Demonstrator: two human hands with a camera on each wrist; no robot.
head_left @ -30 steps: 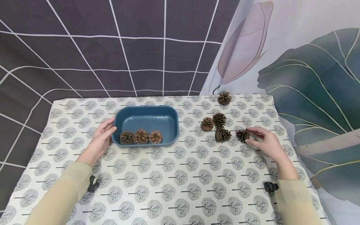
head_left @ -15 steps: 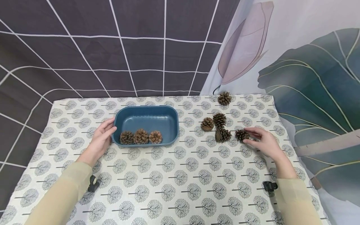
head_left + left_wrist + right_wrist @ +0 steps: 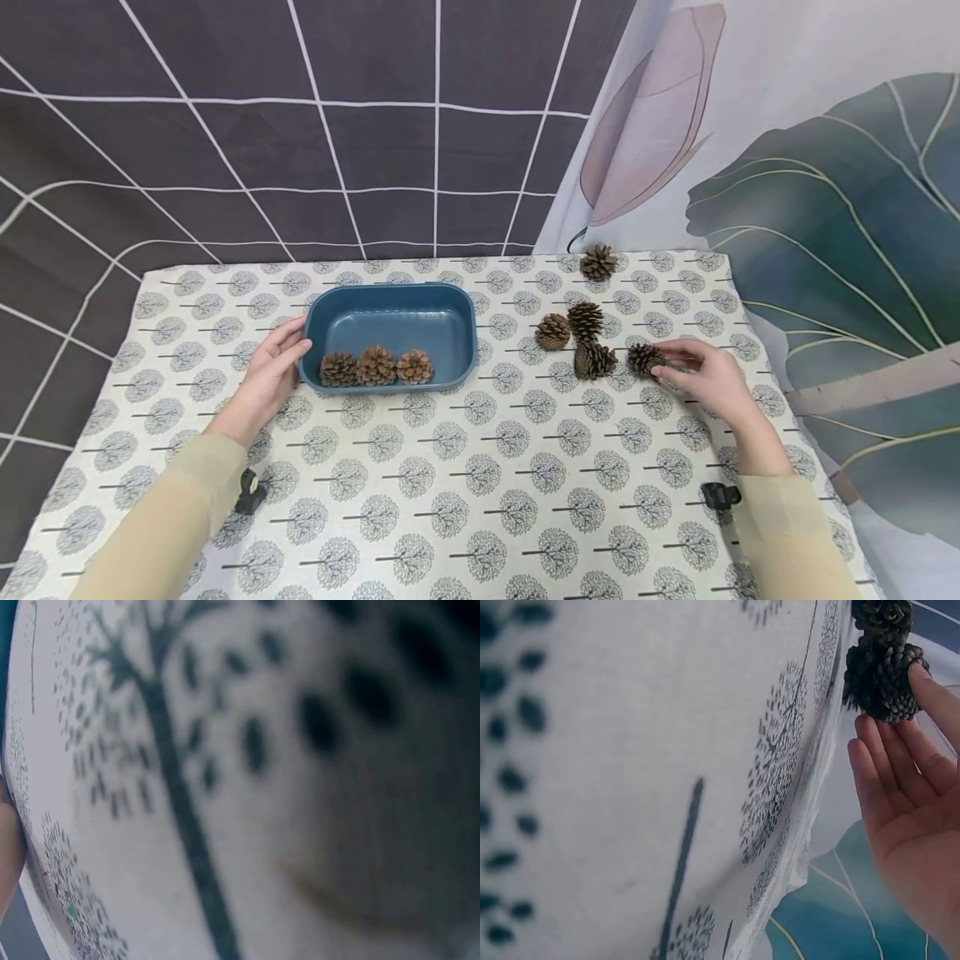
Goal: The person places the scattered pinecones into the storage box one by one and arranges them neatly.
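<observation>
A blue rectangular box point(image 3: 442, 379) stands on the cloth, with several brown pine cones point(image 3: 377, 365) lined up along its near side. At its left end my left hand point(image 3: 266, 371) holds the rim, thumb at the edge and fingers along the outer wall. Farther right, my right hand point(image 3: 708, 375) has thumb and fingertips on a dark pine cone point(image 3: 643, 359) lying on the table. In the right wrist view the thumb touches a pine cone point(image 3: 900, 682) and the other fingers reach under it. The left wrist view shows mostly blurred cloth.
Left of the right hand lie a rounder pine cone point(image 3: 552, 332) and two darker ones, an upper cone point(image 3: 585, 320) and a lower cone point(image 3: 595, 361). One more pine cone point(image 3: 598, 262) sits at the far edge. Tree-patterned cloth point(image 3: 480, 475) covers the table; a dark tiled backdrop point(image 3: 375, 142) hangs behind.
My right hand has moved slightly left and closed in on the dark pine cone, its thumb now against it. The left hand and the box have stayed in place.
</observation>
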